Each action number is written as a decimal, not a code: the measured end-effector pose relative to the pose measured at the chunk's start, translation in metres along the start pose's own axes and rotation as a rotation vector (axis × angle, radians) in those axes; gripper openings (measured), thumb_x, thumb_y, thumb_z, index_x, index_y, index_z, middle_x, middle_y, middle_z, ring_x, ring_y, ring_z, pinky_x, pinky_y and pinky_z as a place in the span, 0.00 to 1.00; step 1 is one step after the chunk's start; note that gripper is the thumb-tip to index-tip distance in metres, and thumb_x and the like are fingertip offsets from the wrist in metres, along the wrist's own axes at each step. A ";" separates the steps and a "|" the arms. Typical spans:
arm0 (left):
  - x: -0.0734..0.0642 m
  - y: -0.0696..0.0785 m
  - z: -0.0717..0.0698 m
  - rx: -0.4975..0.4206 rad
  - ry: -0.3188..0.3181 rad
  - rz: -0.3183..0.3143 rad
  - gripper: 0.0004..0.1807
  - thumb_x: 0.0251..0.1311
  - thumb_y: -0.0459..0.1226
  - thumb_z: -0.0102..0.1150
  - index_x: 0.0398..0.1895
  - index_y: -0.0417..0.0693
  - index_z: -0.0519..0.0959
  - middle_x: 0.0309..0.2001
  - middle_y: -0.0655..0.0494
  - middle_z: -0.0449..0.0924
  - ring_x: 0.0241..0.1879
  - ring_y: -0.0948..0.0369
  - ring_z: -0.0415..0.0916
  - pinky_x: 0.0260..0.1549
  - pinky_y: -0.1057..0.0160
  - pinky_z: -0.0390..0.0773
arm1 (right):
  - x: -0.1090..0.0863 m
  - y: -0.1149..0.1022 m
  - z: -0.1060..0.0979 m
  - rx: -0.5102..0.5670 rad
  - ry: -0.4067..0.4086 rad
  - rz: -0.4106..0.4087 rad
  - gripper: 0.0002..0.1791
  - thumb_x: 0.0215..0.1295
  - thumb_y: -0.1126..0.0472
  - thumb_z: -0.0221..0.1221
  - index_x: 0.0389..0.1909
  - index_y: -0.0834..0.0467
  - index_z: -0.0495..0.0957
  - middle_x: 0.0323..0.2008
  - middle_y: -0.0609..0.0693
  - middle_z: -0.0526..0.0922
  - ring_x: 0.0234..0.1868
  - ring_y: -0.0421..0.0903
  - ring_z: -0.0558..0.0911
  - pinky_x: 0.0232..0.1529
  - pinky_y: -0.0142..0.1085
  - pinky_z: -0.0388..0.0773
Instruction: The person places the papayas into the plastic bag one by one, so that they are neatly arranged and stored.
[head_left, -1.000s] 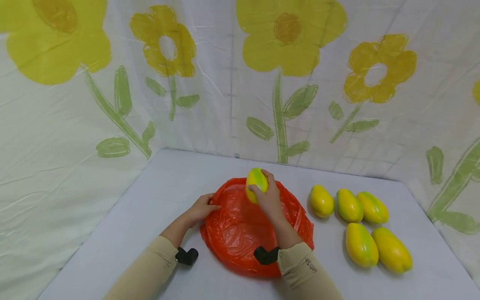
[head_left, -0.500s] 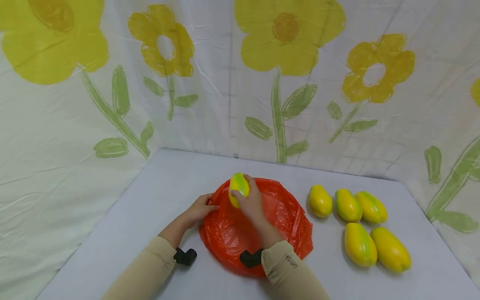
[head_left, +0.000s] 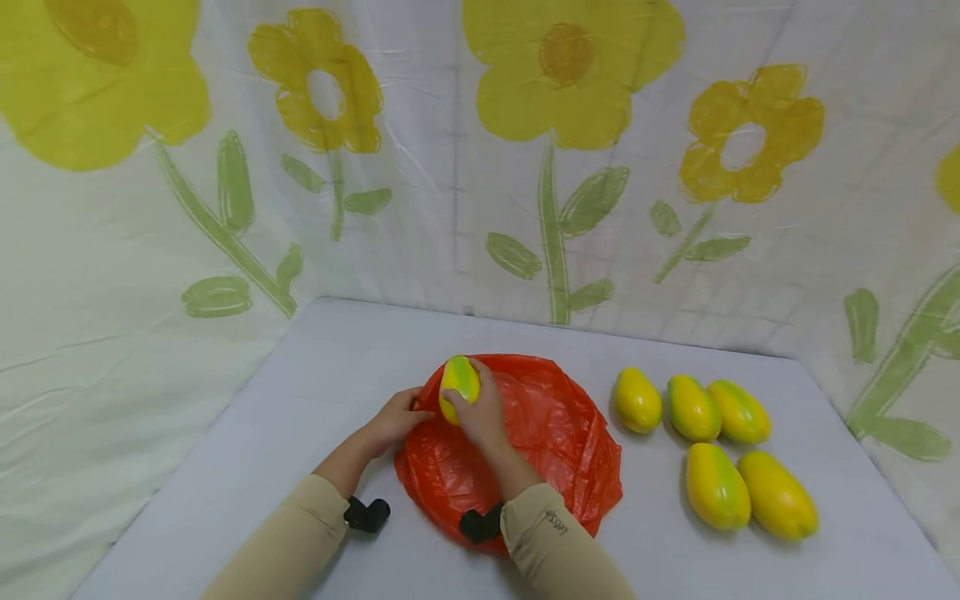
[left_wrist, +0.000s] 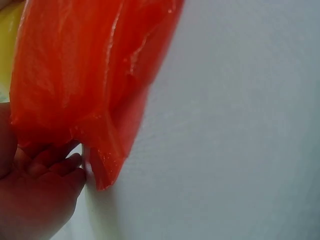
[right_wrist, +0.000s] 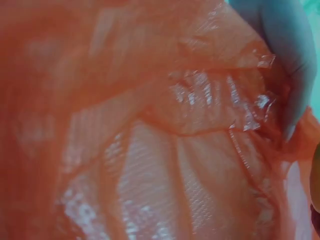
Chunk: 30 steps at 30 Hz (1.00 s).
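The held fruit points lengthwise up the view.

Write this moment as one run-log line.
left hand: grips edge of red bag | right hand: holds yellow-green fruit near left hand | right of bag: five more fruits

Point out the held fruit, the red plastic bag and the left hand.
Held fruit [head_left: 459, 378]: head view, on its yellow-green skin, near the middle.
Red plastic bag [head_left: 555, 425]: head view, on a bare, crinkled part of it.
Left hand [head_left: 396, 420]: head view, on the middle of the hand.
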<state>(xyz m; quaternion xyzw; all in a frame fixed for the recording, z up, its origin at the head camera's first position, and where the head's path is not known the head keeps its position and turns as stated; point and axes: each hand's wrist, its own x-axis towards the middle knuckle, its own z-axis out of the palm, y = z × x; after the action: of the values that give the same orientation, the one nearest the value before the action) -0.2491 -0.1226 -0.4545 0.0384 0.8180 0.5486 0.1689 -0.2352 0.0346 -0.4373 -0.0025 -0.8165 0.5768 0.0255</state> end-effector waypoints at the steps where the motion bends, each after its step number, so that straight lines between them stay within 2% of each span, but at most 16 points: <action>1: 0.000 0.000 0.000 0.002 0.001 -0.001 0.20 0.62 0.35 0.50 0.59 0.45 0.70 0.48 0.49 0.77 0.36 0.59 0.77 0.39 0.59 0.83 | 0.000 0.001 0.001 0.004 -0.002 -0.003 0.37 0.56 0.57 0.62 0.66 0.49 0.58 0.56 0.51 0.70 0.52 0.51 0.71 0.48 0.47 0.80; 6: -0.001 0.000 -0.001 -0.003 -0.007 0.007 0.20 0.62 0.35 0.50 0.59 0.45 0.70 0.49 0.48 0.77 0.36 0.60 0.78 0.39 0.58 0.83 | 0.002 0.009 0.005 0.005 -0.020 0.015 0.38 0.56 0.57 0.62 0.67 0.50 0.56 0.57 0.52 0.69 0.53 0.52 0.72 0.50 0.49 0.79; 14: 0.000 -0.003 -0.001 -0.003 -0.028 0.017 0.19 0.62 0.34 0.50 0.57 0.45 0.70 0.47 0.48 0.77 0.35 0.59 0.78 0.39 0.59 0.83 | -0.001 0.017 0.010 -0.016 -0.024 0.068 0.41 0.54 0.51 0.64 0.66 0.44 0.54 0.56 0.47 0.69 0.54 0.48 0.71 0.50 0.48 0.78; 22: 0.001 -0.003 -0.003 0.015 -0.022 0.021 0.19 0.62 0.34 0.49 0.57 0.46 0.71 0.47 0.49 0.78 0.36 0.59 0.77 0.41 0.58 0.82 | 0.000 0.020 0.014 0.003 -0.030 0.046 0.42 0.55 0.51 0.64 0.67 0.45 0.52 0.56 0.46 0.67 0.54 0.48 0.70 0.52 0.47 0.78; 30: -0.001 -0.001 -0.003 0.005 -0.030 0.035 0.19 0.62 0.34 0.49 0.57 0.45 0.71 0.48 0.47 0.77 0.36 0.59 0.77 0.41 0.58 0.82 | 0.002 0.020 0.016 0.008 -0.052 0.023 0.42 0.56 0.54 0.63 0.67 0.50 0.51 0.57 0.50 0.67 0.55 0.49 0.69 0.52 0.47 0.77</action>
<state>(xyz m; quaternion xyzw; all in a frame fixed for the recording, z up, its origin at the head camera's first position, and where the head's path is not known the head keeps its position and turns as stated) -0.2496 -0.1258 -0.4540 0.0613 0.8160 0.5486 0.1713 -0.2385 0.0266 -0.4617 0.0033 -0.8145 0.5801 -0.0025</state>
